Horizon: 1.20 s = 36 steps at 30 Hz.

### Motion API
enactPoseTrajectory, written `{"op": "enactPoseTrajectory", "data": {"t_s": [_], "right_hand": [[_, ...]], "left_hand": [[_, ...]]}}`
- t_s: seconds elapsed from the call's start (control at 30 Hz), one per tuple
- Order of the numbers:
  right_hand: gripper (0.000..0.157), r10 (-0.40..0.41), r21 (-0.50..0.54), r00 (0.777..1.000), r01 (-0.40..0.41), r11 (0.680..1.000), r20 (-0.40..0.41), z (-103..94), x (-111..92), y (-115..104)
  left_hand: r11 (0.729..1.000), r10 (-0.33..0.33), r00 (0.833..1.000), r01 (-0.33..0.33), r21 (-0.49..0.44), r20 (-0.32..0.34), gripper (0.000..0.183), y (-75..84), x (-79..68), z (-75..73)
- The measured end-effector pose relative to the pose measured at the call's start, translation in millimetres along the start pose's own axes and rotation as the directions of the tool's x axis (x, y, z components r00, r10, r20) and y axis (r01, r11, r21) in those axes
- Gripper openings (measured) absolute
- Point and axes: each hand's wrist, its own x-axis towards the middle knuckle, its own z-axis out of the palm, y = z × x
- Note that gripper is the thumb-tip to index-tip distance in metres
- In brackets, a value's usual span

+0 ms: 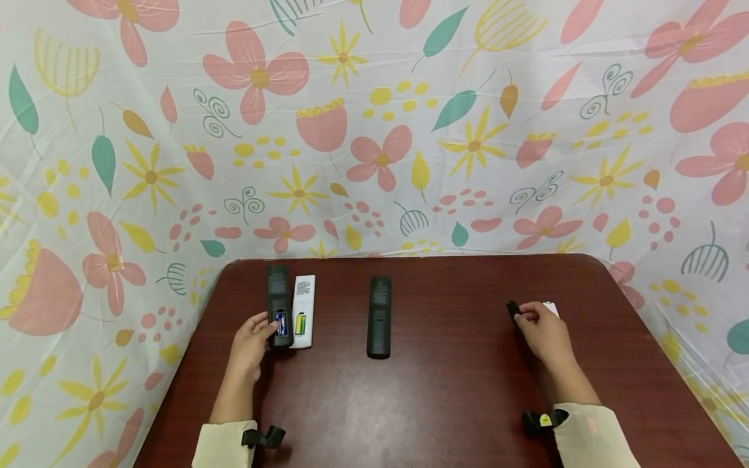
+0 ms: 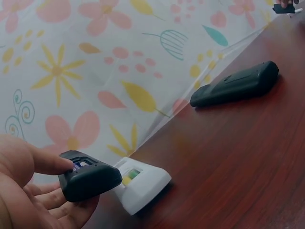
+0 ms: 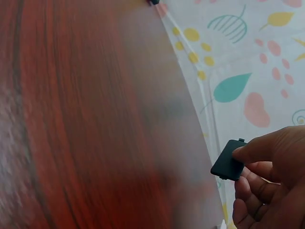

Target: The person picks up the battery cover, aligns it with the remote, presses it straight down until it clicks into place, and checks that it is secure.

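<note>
Where the left hand grips, a remote lies beneath its thumb; the right hand pinches a cover.

The right grip partly hides a white piece whose full shape cannot be told.

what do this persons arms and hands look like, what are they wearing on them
The left hand and right hand wear no gloves. The left sleeve and right sleeve are plain pale cream. A black strapped-on device sits at the left cuff; the right one carries another black device with a small yellow patch. No cables show.
</note>
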Motion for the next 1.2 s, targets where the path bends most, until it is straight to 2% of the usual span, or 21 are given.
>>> {"op": "enactPoseTrajectory", "data": {"t_s": [0.67, 0.93, 1.2], "right_hand": [[0.029, 0.002, 0.091, 1.000, -0.004, 0.996, 0.018, 14.0, -3.3, -15.0], [0.027, -0.017, 0.127, 1.000, 0.014, 0.992, 0.022, 17.4, -4.0, -22.1], [0.031, -0.027, 0.167, 0.997, 0.016, 0.986, 0.066, 23.7, -6.7, -32.7]], "left_hand": [[0.997, 0.042, 0.995, -0.035, -0.076, 0.091, 0.056, 2.0, -0.9, 25.1], [0.997, 0.059, 0.992, -0.053, -0.063, 0.107, 0.056, 3.8, -3.9, 35.8], [0.994, 0.078, 0.990, -0.069, -0.087, 0.115, 0.055, 3.5, -5.0, 47.1]]}}
